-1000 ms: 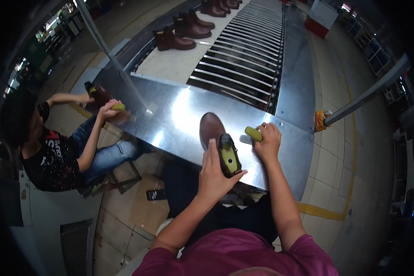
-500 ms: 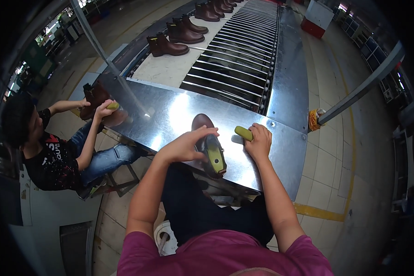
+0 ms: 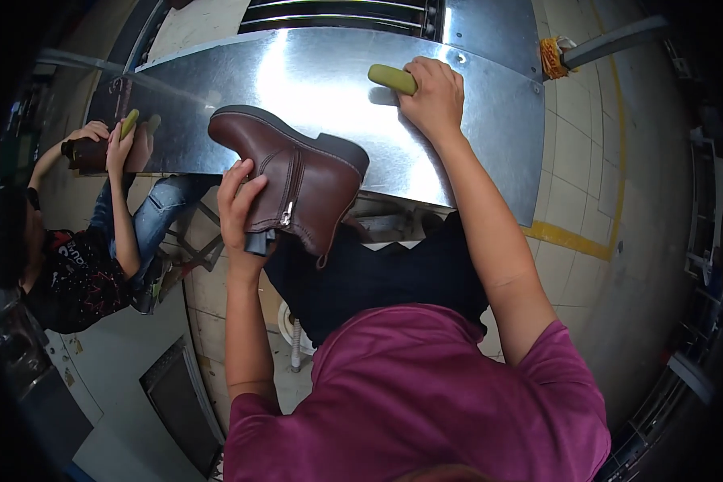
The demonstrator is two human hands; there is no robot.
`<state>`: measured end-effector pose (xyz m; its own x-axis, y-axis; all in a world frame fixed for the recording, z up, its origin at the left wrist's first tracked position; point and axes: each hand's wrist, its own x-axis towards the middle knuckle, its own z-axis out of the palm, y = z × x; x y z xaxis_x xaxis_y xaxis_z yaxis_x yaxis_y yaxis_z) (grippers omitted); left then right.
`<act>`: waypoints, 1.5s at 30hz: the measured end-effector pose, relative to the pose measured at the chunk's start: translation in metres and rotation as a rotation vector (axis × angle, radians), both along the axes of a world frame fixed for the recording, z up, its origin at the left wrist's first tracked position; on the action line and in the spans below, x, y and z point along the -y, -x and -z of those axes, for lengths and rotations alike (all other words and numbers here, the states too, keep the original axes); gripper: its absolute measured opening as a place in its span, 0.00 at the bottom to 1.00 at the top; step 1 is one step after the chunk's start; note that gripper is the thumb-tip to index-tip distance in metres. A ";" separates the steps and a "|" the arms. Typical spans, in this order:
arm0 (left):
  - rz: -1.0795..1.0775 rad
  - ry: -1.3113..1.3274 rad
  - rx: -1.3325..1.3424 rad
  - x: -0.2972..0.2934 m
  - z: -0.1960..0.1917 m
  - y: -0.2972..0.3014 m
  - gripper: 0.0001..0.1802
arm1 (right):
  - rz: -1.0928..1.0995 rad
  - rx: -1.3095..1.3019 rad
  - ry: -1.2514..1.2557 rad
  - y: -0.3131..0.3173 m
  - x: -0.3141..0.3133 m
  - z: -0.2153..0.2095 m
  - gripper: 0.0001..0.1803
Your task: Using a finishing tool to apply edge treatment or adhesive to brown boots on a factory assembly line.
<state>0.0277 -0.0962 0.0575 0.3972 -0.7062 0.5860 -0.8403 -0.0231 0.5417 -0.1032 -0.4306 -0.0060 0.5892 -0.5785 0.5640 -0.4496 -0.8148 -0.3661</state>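
My left hand (image 3: 241,205) is closed around the shaft of a brown leather ankle boot (image 3: 323,189). The boot is tipped over at the metal table's near edge, sole upward and away from me, toe to the left. A side zip with a silver pull faces up, and a dark grey piece (image 3: 257,243) shows by the boot's opening under my hand. Over the table to the right, my right hand (image 3: 434,96) grips a rounded yellow-green block (image 3: 392,78), whose exact kind I cannot make out. The block is apart from the boot.
The shiny metal table (image 3: 345,120) spans the front, with conveyor rollers (image 3: 337,18) beyond it. At the left a seated co-worker (image 3: 80,273) handles a dark brown boot (image 3: 88,153) and a similar green block (image 3: 129,123). A slanted metal post (image 3: 614,44) rises at the right.
My left hand has lifted and turned the boot from standing with its opening up to sole-up, toe left. My right hand keeps the green block. The whole view has tilted downward.
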 end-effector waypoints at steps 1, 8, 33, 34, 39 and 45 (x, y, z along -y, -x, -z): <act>0.011 -0.004 0.006 -0.001 -0.006 0.002 0.27 | -0.002 0.008 0.003 0.001 -0.003 -0.001 0.12; 0.060 -0.104 0.165 0.006 -0.031 0.016 0.26 | -0.031 0.031 -0.020 0.011 -0.005 -0.006 0.12; -0.169 -0.008 -0.577 -0.037 0.005 0.059 0.33 | -0.491 0.463 -1.407 0.005 -0.073 -0.079 0.17; -0.182 -0.014 -0.574 -0.035 0.005 0.062 0.33 | -0.484 0.640 -1.569 -0.001 -0.085 -0.088 0.17; -0.254 -0.035 -0.651 -0.033 0.007 0.064 0.38 | -0.486 0.895 -1.779 -0.018 -0.114 -0.098 0.15; -0.223 0.018 -0.629 -0.038 0.015 0.059 0.37 | -0.546 0.872 -1.918 -0.039 -0.127 -0.091 0.15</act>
